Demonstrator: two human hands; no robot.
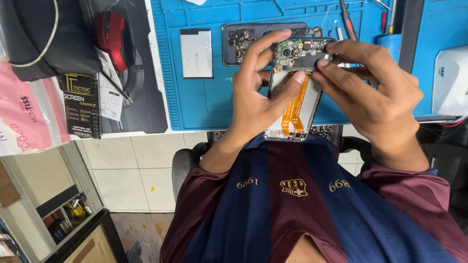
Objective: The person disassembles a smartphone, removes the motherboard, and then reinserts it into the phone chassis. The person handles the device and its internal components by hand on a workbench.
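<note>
I hold an opened smartphone (292, 104) over my lap, its back cover off. A green circuit board with a camera module sits at its top end, and orange flex cables run down its middle. My left hand (256, 97) grips the phone's left side, thumb on the orange cables and index finger curled over the top edge. My right hand (375, 92) holds the right side, with its fingertips pressed on the top right corner of the board.
A blue repair mat (204, 102) covers the table ahead. On it lie another opened phone body (243, 41), a flat silver battery (196, 52) and screwdrivers (347, 19). A black parts box (82, 104), a red-and-black tool (111, 31) and a pink bag (27, 114) sit left; a white device (451, 80) sits right.
</note>
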